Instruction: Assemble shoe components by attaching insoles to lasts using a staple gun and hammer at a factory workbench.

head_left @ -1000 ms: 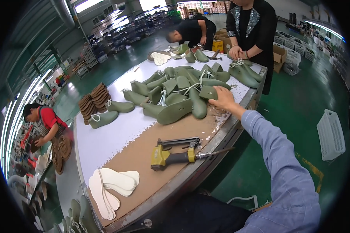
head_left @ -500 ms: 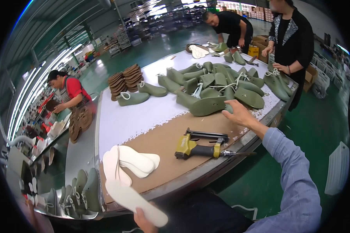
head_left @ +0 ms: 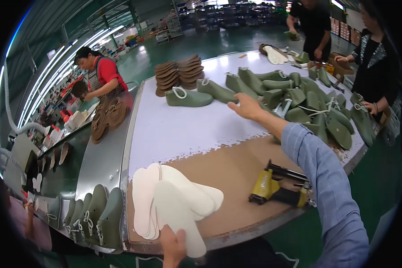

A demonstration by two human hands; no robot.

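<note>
My left hand (head_left: pixel 172 244) pinches the heel part of a white insole (head_left: pixel 178 210) at the table's near edge. The insole overlaps a loose stack of white and pale pink insoles (head_left: pixel 144 201). Over the table, my right hand (head_left: pixel 248 107) reaches out with thumb and fingers apart and nothing in it. Its fingertips are close to a green shoe last (head_left: pixel 216 91) with a white cord loop; whether they touch it I cannot tell. Another green last (head_left: pixel 190 98) lies left of that one. A heap of green lasts (head_left: pixel 317 100) spreads to the right, partly behind my forearm.
A yellow and black staple gun (head_left: pixel 265 187) lies on brown board near my right arm. Brown sole-shaped pieces (head_left: pixel 178 73) are piled at the back. More lasts (head_left: pixel 107 219) stand at the left on a metal bench (head_left: pixel 100 167). A person in red works there; two others stand far right.
My right hand has moved left and away from me, from the heap's near end toward the separate lasts. The left hand's insole now overlaps the stack. The view has shifted; a person behind has straightened up.
</note>
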